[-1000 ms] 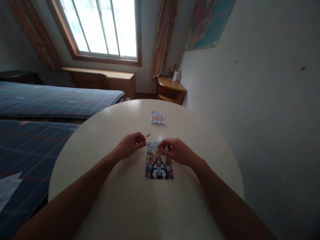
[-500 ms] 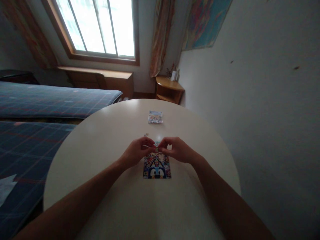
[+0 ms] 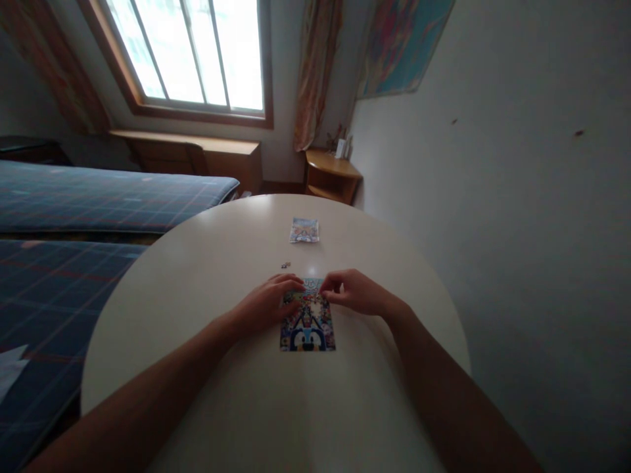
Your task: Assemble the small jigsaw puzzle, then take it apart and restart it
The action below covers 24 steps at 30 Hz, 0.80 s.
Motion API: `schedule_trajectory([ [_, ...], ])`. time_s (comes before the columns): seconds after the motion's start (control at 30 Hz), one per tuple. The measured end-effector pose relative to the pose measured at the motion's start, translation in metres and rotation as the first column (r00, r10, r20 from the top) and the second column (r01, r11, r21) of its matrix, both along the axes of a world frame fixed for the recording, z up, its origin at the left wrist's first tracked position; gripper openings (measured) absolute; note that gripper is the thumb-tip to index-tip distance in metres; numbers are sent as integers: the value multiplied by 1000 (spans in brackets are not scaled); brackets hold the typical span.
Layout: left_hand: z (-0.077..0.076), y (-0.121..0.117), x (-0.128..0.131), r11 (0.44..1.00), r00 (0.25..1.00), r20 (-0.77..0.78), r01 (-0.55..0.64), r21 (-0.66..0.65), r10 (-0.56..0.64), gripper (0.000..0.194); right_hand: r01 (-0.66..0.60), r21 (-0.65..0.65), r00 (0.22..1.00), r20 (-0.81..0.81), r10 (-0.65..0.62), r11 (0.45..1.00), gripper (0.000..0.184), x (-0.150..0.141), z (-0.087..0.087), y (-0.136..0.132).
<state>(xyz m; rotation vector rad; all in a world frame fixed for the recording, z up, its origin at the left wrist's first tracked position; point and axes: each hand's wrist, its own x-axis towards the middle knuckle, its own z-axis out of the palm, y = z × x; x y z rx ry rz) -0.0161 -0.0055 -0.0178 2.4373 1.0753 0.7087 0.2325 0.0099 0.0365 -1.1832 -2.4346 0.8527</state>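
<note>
Two bare hands rest on a small colourful jigsaw puzzle (image 3: 307, 323) lying flat on a round pale tabletop (image 3: 246, 394). The left hand (image 3: 269, 303) lies palm down over the puzzle's upper left corner, fingers fairly flat and together, holding nothing that can be seen. The right hand (image 3: 355, 293) sits at the upper right corner, fingers curled and pinched low against the puzzle's top edge; whether a piece is between them cannot be told. The puzzle's lower part shows a blue cartoon face. Just beyond the left hand lies a tiny loose puzzle piece (image 3: 285, 265). Farther across the tabletop sits a small printed packet (image 3: 304, 230). Beds with blue plaid covers (image 3: 98, 197) stand to the left, beneath a bright window (image 3: 192, 52).
</note>
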Motion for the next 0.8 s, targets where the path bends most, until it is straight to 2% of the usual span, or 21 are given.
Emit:
schedule_trajectory([
  [0.37,-1,1,-2,999,999,-5,40,2,-40,26,-32,-13,999,27,33,999,19,-5,-6,1],
  [0.6,1,1,-2,999,999,-7,38,4,-38,24,-111,-59,993,-39,109,992,22,-6,-5,0],
  [0.8,2,0,-2,999,999,-13,36,-12,-36,24,-58,-53,998,-14,58,997,20,-8,-3,-1],
])
